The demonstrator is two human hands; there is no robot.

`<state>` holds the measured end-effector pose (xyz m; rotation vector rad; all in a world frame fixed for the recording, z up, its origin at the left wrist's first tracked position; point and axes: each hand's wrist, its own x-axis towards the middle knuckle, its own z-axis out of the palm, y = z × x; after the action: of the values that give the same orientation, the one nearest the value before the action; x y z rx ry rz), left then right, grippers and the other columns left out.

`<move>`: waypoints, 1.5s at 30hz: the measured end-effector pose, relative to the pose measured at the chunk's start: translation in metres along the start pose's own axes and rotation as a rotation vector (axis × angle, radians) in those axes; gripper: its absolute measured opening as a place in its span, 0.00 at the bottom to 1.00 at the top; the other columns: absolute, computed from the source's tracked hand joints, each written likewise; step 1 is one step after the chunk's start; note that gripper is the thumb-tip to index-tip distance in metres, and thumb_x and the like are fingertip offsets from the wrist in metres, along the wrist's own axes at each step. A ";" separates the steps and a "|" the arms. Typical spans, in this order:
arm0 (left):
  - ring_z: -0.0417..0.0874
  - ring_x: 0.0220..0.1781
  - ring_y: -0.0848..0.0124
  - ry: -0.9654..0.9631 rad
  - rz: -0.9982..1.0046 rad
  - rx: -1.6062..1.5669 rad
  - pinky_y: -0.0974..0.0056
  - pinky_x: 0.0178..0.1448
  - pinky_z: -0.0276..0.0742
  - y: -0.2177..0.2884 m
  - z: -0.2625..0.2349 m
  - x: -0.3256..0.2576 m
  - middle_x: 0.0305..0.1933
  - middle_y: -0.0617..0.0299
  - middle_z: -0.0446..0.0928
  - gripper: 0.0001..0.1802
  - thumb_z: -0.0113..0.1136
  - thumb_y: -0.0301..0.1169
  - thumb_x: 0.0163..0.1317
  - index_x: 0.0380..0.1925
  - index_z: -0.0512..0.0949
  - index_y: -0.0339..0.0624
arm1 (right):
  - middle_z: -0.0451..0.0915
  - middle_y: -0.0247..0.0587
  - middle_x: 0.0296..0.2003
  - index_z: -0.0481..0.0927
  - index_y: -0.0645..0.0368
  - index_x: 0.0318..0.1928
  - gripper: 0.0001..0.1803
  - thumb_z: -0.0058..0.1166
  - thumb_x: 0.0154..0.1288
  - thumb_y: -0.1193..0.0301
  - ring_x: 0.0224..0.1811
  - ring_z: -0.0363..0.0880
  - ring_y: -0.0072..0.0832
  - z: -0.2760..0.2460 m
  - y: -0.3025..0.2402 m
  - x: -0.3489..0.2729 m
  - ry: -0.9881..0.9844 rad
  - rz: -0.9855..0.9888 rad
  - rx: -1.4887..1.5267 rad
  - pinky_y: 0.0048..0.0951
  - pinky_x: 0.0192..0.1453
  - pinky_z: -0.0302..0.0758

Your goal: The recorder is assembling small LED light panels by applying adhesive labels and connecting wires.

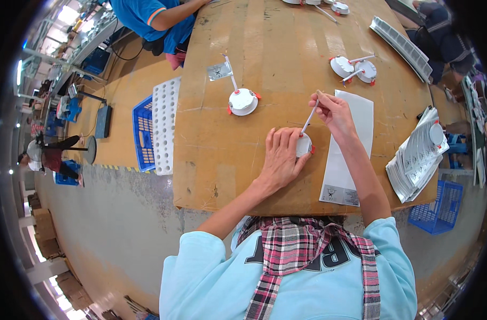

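The round white downlight [304,146] is lying on the table [233,170], in from the middle of the near edge. The left hand [281,153] is grasping its round side; the right hand [333,112] is pinching the white cable [310,116] near its tip. The light is probably feeling hard, smooth and not heavy; its side is suiting a hold. The cable, likely bendy, is making the long line, pointing toward the far edge, leaning right. The red clip [313,150] is looking breakable.

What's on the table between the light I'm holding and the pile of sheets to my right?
The head view shows a long white sheet, partly hidden by your right forearm.
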<state>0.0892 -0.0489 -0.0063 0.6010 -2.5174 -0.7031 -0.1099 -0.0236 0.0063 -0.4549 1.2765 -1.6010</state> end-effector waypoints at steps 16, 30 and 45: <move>0.64 0.56 0.71 0.620 -0.573 -0.528 0.64 0.59 0.62 -0.105 -0.074 0.039 0.53 0.58 0.64 0.29 0.57 0.41 0.64 0.58 0.62 0.34 | 0.81 0.38 0.36 0.79 0.64 0.45 0.11 0.51 0.67 0.71 0.38 0.78 0.24 0.059 -0.065 -0.053 0.136 -0.660 -0.622 0.25 0.42 0.74; 0.75 0.20 0.76 0.477 -0.661 -0.974 0.69 0.25 0.72 -0.180 -0.075 0.086 0.21 0.63 0.78 0.13 0.72 0.34 0.47 0.24 0.80 0.37 | 0.68 0.48 0.51 0.70 0.61 0.52 0.25 0.61 0.51 0.75 0.57 0.65 0.44 0.140 0.047 0.042 -0.393 -0.576 -1.174 0.40 0.62 0.63; 0.78 0.21 0.79 0.256 -0.422 -1.039 0.72 0.27 0.75 -0.162 -0.056 0.068 0.21 0.64 0.79 0.08 0.70 0.29 0.49 0.20 0.80 0.38 | 0.68 0.48 0.49 0.68 0.62 0.53 0.27 0.61 0.51 0.79 0.56 0.67 0.44 0.135 0.027 -0.023 -0.295 -0.478 -1.245 0.40 0.60 0.66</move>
<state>0.1105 -0.2297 -0.0340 0.7341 -1.4719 -1.7599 0.0168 -0.0714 0.0393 -1.7836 1.8970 -0.8202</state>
